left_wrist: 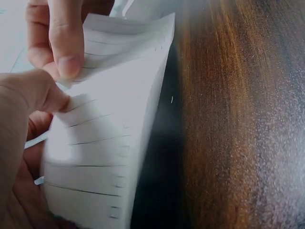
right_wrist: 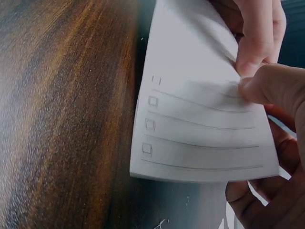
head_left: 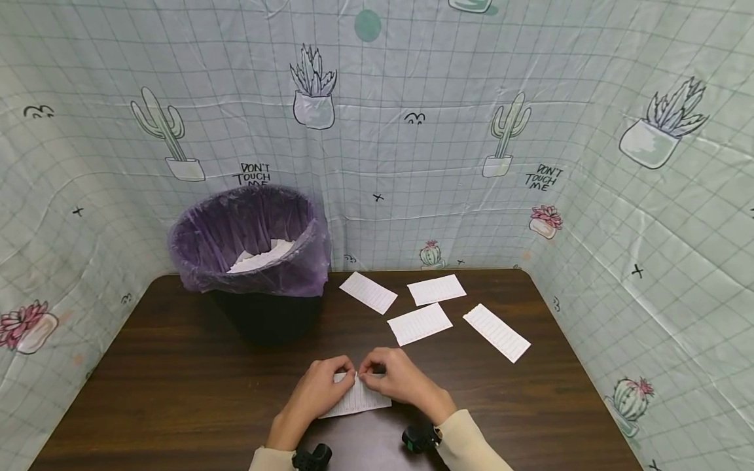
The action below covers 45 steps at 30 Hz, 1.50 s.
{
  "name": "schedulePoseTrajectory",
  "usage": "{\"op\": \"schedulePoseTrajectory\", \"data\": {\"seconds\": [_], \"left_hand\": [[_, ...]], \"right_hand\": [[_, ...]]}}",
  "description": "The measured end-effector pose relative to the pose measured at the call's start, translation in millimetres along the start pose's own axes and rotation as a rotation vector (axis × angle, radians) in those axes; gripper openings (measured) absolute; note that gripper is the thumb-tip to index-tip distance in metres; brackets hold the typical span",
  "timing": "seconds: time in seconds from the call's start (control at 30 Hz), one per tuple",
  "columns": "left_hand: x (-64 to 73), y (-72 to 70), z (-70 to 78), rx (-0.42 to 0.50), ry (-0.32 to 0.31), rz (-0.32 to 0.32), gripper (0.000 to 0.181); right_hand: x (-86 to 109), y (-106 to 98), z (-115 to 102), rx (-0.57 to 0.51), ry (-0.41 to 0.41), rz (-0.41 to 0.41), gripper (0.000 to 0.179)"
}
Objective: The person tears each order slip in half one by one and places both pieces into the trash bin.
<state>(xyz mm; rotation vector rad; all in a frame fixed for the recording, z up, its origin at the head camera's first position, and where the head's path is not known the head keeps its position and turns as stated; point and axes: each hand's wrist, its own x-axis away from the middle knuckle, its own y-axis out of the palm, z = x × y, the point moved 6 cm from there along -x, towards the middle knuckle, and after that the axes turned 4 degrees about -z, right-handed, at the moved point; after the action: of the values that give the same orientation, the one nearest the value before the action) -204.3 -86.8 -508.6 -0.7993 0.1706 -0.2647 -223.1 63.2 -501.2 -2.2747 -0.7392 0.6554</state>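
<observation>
A white lined paper slip (head_left: 358,400) with small checkboxes lies between my two hands near the front of the table. My left hand (head_left: 318,387) pinches its far long edge between thumb and fingers. Right beside it, my right hand (head_left: 405,379) pinches the same edge, the two thumbs almost touching. In the left wrist view the paper (left_wrist: 100,143) bows up off the wood. The right wrist view shows the checkboxes along the near side of the sheet (right_wrist: 200,133). Whether the sheet is torn at the pinch cannot be made out.
Several similar paper slips (head_left: 420,324) lie scattered at the back right of the dark wooden table (head_left: 177,366). At the back left stands a black bin (head_left: 268,318) with a purple liner (head_left: 297,278), holding white paper pieces (head_left: 262,257). A printed cloth (head_left: 412,157) hangs around the table.
</observation>
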Motion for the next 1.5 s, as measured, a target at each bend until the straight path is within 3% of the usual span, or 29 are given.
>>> {"op": "schedulePoseTrajectory", "data": {"seconds": [0.2,0.53,0.8,1.0,1.23,1.5], "left_hand": [[1.5,-2.6,-2.2,-0.010,-0.029,0.004,0.012],[2.5,-7.4,0.2,0.014,0.026,0.019,0.010],[5.8,-9.9,-3.4,-0.023,0.002,0.028,0.009],[8.2,-11.6,-5.6,-0.043,-0.007,0.016,0.010],[8.9,-13.3,-6.1,-0.038,0.012,0.008,0.010],[10.2,-13.2,-5.7,-0.016,-0.010,0.006,0.009]], "right_hand": [[0.4,-2.4,1.6,-0.031,0.021,0.021,0.005],[6.4,-8.2,10.5,0.055,0.119,0.043,0.008],[10.2,-11.6,16.6,0.056,0.132,0.086,0.006],[11.4,-12.6,20.9,0.040,0.152,0.071,0.003],[14.6,-14.9,21.4,0.033,0.160,0.070,0.004],[16.1,-16.0,21.0,0.028,0.162,0.072,0.006]]}}
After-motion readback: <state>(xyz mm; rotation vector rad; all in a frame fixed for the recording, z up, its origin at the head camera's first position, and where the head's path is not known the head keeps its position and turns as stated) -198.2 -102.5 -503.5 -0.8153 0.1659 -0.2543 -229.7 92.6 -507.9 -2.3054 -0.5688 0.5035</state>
